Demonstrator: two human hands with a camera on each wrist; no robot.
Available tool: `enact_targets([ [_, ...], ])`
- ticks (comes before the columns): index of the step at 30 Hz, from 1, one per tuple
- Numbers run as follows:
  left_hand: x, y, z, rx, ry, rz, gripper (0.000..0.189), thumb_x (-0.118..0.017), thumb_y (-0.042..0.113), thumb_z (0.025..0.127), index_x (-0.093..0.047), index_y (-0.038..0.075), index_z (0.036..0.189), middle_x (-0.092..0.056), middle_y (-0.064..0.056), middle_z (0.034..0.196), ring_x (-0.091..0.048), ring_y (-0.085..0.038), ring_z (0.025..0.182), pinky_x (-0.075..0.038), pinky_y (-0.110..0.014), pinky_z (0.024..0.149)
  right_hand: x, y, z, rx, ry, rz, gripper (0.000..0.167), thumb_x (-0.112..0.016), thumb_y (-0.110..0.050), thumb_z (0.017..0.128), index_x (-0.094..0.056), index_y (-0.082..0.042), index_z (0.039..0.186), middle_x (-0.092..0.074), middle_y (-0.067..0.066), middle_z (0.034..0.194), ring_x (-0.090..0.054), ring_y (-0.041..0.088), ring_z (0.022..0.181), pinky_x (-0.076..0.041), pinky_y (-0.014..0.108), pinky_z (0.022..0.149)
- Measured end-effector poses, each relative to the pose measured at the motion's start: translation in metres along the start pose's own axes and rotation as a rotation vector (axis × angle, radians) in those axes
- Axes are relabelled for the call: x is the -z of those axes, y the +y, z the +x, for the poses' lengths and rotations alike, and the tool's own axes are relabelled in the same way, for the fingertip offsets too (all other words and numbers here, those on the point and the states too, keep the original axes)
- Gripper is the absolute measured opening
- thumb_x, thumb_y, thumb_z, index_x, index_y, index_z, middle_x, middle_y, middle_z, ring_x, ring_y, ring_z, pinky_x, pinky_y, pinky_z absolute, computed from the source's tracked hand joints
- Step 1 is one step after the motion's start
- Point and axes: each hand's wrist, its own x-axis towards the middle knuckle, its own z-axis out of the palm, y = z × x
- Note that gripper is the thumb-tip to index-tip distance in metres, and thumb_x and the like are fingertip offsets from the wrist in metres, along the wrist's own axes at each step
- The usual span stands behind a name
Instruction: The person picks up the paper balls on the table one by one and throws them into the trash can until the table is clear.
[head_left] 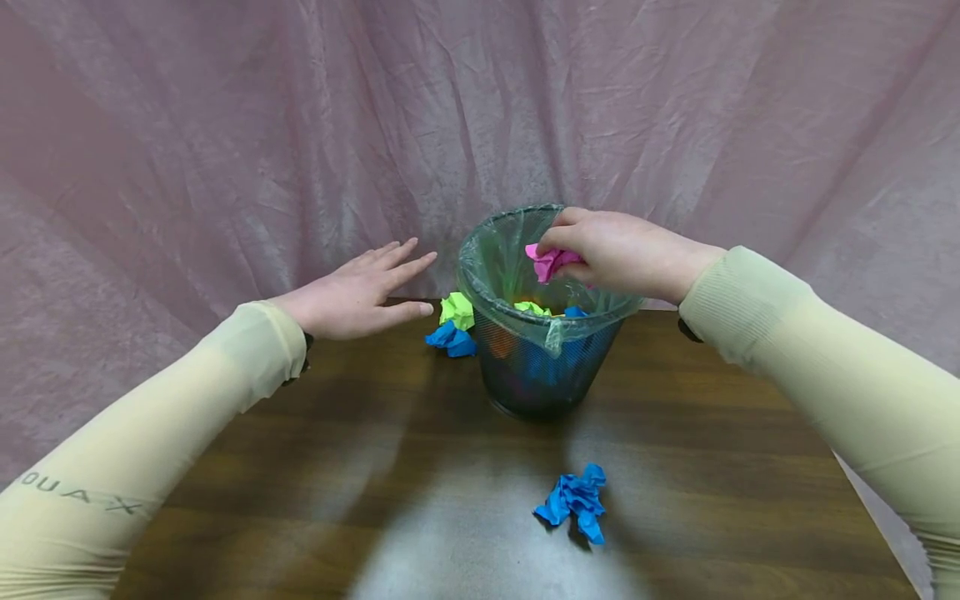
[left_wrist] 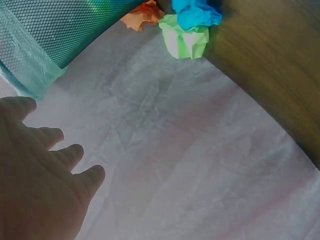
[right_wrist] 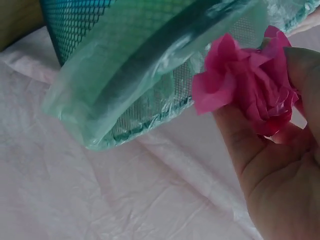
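A pink crumpled paper ball [head_left: 551, 262] is pinched in my right hand [head_left: 618, 250], held over the mouth of a black mesh wastebasket [head_left: 551, 367]. The right wrist view shows the pink paper [right_wrist: 245, 82] between thumb and fingers, beside the basket's rim. A green plastic liner [head_left: 483, 279] covers that rim, and green, blue and orange paper shows inside. My left hand [head_left: 356, 292] hovers left of the basket with fingers spread, holding nothing. Below its fingertips lie a yellow-green paper ball [head_left: 457, 310] and a blue paper ball [head_left: 451, 340], touching each other.
Another crumpled blue paper [head_left: 576, 502] lies on the brown wooden table [head_left: 465, 467], in front of the basket. In the left wrist view an orange paper ball [left_wrist: 142, 16] sits behind the basket, near the table edge. A pink curtain [head_left: 450, 125] hangs behind.
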Motion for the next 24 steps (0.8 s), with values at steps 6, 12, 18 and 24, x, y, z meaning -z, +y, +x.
enact_targets([
  [6, -0.002, 0.0, -0.001, -0.013, 0.014, -0.003, 0.085, -0.042, 0.072, 0.098, -0.016, 0.027, 0.166, -0.005, -0.008, 0.171, -0.002, -0.03, 0.157, -0.007, -0.051, 0.124, 0.002, 0.004, 0.001, -0.084, -0.067, -0.032, 0.052, -0.079, -0.016, 0.093, -0.061, -0.013, 0.142, -0.059, 0.012, 0.133, -0.064, 0.031, 0.112, -0.052, 0.049, 0.098],
  [12, -0.005, -0.001, -0.004, -0.023, 0.025, -0.006, 0.084, -0.043, 0.07, 0.099, -0.017, 0.025, 0.166, -0.006, -0.009, 0.171, -0.003, -0.032, 0.157, -0.008, -0.051, 0.124, 0.006, 0.004, 0.001, -0.156, -0.153, -0.071, 0.063, -0.074, -0.02, 0.096, -0.048, -0.014, 0.154, -0.045, 0.019, 0.152, -0.047, 0.042, 0.136, -0.039, 0.058, 0.111],
  [18, -0.007, -0.004, -0.004, -0.017, 0.019, -0.006, 0.084, -0.043, 0.07, 0.1, -0.016, 0.026, 0.166, -0.005, -0.009, 0.171, -0.002, -0.031, 0.157, -0.007, -0.051, 0.124, 0.01, 0.002, -0.003, -0.162, -0.149, -0.085, 0.065, -0.074, -0.024, 0.097, -0.047, -0.015, 0.155, -0.043, 0.019, 0.155, -0.041, 0.042, 0.14, -0.036, 0.058, 0.113],
  [24, -0.008, -0.003, -0.004, -0.017, 0.015, -0.004, 0.084, -0.043, 0.071, 0.099, -0.017, 0.026, 0.166, -0.005, -0.008, 0.171, -0.003, -0.03, 0.157, -0.008, -0.052, 0.124, 0.012, 0.0, -0.007, -0.137, -0.122, -0.097, 0.063, -0.071, -0.03, 0.099, -0.047, -0.015, 0.155, -0.042, 0.019, 0.156, -0.038, 0.041, 0.143, -0.031, 0.058, 0.116],
])
